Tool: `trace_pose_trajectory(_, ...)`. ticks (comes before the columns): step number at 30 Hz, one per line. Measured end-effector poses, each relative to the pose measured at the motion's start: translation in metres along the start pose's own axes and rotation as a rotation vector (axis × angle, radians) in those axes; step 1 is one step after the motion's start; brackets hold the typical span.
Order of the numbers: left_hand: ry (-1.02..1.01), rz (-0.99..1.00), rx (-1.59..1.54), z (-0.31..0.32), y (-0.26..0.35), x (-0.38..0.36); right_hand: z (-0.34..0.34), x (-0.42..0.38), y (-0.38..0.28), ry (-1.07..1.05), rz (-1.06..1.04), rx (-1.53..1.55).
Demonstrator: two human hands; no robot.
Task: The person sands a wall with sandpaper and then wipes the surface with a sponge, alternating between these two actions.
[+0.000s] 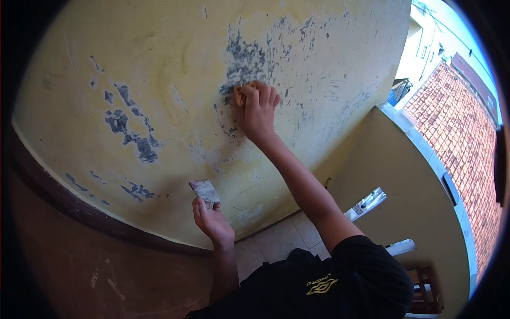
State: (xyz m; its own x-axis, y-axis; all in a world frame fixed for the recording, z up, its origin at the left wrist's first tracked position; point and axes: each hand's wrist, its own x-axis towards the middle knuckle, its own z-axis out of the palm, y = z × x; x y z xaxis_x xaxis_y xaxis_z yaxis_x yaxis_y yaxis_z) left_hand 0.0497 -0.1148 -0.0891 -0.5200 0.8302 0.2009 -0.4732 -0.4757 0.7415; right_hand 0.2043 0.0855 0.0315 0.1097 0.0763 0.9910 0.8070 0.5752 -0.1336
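My right hand [258,109] is raised against a yellow wall [175,69] and presses a small tan piece of sandpaper [239,97] onto a patch where grey shows through the paint. Lower down, my left hand [213,222] holds a flat grey scraper blade [204,190] close to the wall, its edge pointing up. Scraped grey patches [130,127] are scattered over the wall to the left.
A dark brown band [79,210] runs below the yellow paint. A metal ladder [366,203] stands on the tiled floor [287,236] below me. To the right are a low balcony wall [425,154] and a red tiled roof [462,127] beyond it.
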Motion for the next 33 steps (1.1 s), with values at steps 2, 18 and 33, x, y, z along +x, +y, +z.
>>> trace_pose_trajectory(2, 0.035, -0.029, -0.049, -0.001, -0.004, -0.004, -0.006, -0.088, -0.016, -0.188, -0.086, 0.053)
trace_pose_trajectory(18, -0.073, -0.221, 0.112, 0.053, -0.103, -0.066, -0.247, -0.474, 0.154, -0.342, 1.31, -0.255)
trace_pose_trajectory(33, -0.543, -0.57, 0.138, 0.203, -0.249, -0.184, -0.491, -0.281, 0.298, 0.387, 1.566, 0.193)
